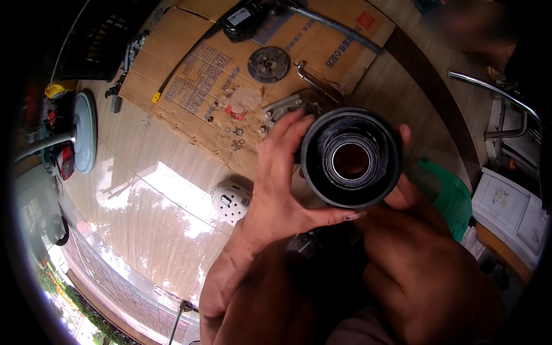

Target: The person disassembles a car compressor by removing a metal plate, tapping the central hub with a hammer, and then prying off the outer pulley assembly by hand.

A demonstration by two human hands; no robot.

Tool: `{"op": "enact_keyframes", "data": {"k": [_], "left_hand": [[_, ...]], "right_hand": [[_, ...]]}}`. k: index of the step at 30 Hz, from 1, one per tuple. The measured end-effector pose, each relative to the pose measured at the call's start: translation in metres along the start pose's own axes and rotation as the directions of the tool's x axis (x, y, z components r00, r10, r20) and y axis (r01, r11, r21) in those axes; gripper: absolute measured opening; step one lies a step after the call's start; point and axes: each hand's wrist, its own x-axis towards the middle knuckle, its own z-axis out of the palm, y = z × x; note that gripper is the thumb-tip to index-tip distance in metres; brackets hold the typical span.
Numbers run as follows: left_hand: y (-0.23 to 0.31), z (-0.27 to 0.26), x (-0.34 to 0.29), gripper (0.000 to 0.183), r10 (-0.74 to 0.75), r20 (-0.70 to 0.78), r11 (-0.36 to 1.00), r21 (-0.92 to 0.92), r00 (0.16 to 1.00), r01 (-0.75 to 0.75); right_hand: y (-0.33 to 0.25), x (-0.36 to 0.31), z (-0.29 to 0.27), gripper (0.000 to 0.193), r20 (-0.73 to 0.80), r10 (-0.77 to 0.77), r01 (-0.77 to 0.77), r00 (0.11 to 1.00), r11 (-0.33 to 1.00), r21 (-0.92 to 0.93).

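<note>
A black round pulley [317, 183] with a metal bearing ring in its middle is held up close, its open side facing me. My left hand [282, 190] grips its left side, thumb along the lower rim and fingers over the far edge. On the opposite side my right hand [404, 192] holds it too, mostly hidden behind the pulley. Beyond my left fingers, a grey metal housing [282, 109] with bolts lies on flattened cardboard [190, 123]. A round clutch plate [268, 64] and a bent metal wrench [313, 79] rest farther off.
Small nuts and bolts [236, 135] lie on the cardboard. A white perforated clog [231, 201] is beside my left forearm. Right of me are a green plastic piece [451, 198] and white drawers [509, 198]. A blurred person [471, 26] is at upper right; a pale-blue round base [85, 132] stands left.
</note>
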Motion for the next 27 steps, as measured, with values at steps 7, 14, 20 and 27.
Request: {"op": "enact_keyframes", "data": {"k": [7,14,20,27], "left_hand": [[-0.005,-0.020,-0.006,0.103,0.112,-0.085,0.994,0.005,0.990,-0.112],[0.035,-0.032,-0.008,0.028,0.199,-0.091,0.935,0.316,0.976,-0.161],[0.034,-0.025,-0.010,0.035,0.079,0.014,0.966,0.244,0.997,-0.080],[0.038,-0.028,-0.004,0.037,-0.012,0.084,0.974,0.226,0.996,-0.007]], "right_hand": [[0.004,0.001,0.013,0.105,-0.040,-0.066,0.060,0.997,0.988,-0.145],[0.002,0.000,0.021,0.107,-0.166,-0.101,0.040,0.981,0.941,-0.337],[-0.002,-0.001,0.033,0.106,-0.124,-0.095,0.016,0.988,0.851,-0.524],[-0.001,0.006,0.031,0.107,-0.010,-0.096,0.081,0.995,0.884,-0.461]]}}
